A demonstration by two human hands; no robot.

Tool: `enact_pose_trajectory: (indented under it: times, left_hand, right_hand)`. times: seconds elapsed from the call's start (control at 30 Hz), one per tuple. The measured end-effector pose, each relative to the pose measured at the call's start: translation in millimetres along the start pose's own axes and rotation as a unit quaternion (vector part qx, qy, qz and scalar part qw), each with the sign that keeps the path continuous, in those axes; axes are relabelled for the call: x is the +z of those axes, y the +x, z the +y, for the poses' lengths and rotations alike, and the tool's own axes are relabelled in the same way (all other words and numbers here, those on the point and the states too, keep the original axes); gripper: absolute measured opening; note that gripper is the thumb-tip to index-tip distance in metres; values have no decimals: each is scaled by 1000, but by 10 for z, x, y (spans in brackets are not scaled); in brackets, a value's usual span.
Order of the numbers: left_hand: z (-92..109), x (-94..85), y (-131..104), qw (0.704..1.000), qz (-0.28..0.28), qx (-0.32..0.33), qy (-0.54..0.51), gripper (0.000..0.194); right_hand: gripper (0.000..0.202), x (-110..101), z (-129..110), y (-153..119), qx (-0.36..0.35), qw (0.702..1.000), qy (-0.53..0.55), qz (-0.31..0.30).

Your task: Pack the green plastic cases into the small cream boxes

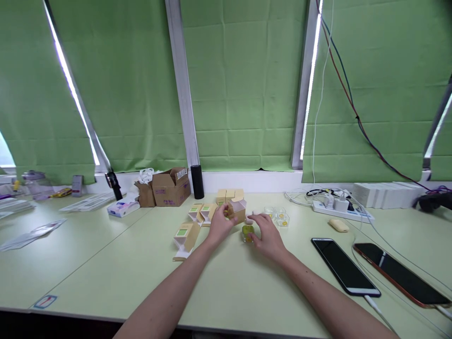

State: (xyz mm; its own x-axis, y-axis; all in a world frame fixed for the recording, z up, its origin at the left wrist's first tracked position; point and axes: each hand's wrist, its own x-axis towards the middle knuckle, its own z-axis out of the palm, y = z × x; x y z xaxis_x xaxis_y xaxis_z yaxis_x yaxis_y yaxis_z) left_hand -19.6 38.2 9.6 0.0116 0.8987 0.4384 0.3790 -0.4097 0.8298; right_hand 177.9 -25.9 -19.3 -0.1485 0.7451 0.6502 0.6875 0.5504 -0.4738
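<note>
Pale green table (141, 282), largest first, and its smooth-looking top could let light things slide if I bump them. Next down, the tan open carton (190, 233) lies just beside my left forearm; a careless elbow could shove it, flaps dragging. Two smaller-looking open cartons (203, 213) sit behind it, near my left hand (221, 223), so a backward swing of the knuckles might knock them. The small carton (240, 217) in that hand is thin card by the look of it: squeeze too hard and I judge the wall buckles or the mouth narrows; its raised white flap could also snag whatever meets it. Clear cups (280, 217) stand just behind my right hand (266, 233), and a fingertip pushed back could scatter them. Grip now: left fingers closed round the carton's left side, thumb toward me, card between. Right hand is partly open, fingers curved, thumb against the green-topped cup (247, 230), which sits just in front of the carton and apart from it; can't tell if I'm truly pinching it or only touching, nor whether it's off the table. Smallest, a whitish piece (249, 218) by my right index fingertip, contact unclear; it might get nudged along with the cup.
</note>
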Motion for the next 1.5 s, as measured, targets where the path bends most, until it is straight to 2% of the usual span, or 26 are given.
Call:
enact_pose_trajectory:
  times: [0.07, 0.17, 0.33, 0.53, 0.63, 0.7, 0.8, 0.93, 1.0, 1.13, 1.5]
  left_hand:
    - [-30, -30, 44, 1000, -9, -25, 5, 48]
    - [-28, -60, 69, 998, -52, -27, 16, 44]
    - [-10, -55, 40, 991, -120, -25, 46, 42]
    - [-79, -5, -23, 987, -150, -26, 51, 53]
    - [-56, -11, -54, 990, -138, -8, 33, 63]
    - [1, -28, -70, 993, -119, 21, 3, 61]
    - [105, -65, -85, 992, -82, 78, -49, 38]
    - [186, -112, -103, 987, -59, 142, -39, 12]
    - [193, -121, -115, 987, -75, 139, -24, 11]
    - [181, -105, -123, 989, -98, 108, -9, 21]
    - [55, 10, -31, 994, -71, 50, -60, 26]
  right_hand:
    - [50, 9, 18, -2, 21, 999, -34, -35]
    - [40, -4, 23, 11, 51, 994, -72, -66]
    - [31, -114, 14, 87, 88, 982, -140, -86]
    - [30, -191, 36, 125, 131, 973, -163, -102]
    - [32, -182, 48, 121, 135, 971, -168, -104]
    - [34, -175, 50, 119, 145, 969, -170, -105]
    - [34, -170, 48, 119, 154, 967, -171, -109]
    - [32, -158, 56, 115, 138, 969, -174, -110]
    - [31, -152, 68, 110, 134, 970, -174, -107]
    - [30, -144, 87, 100, 120, 973, -168, -102]
    - [32, -141, 98, 108, 121, 974, -161, -105]
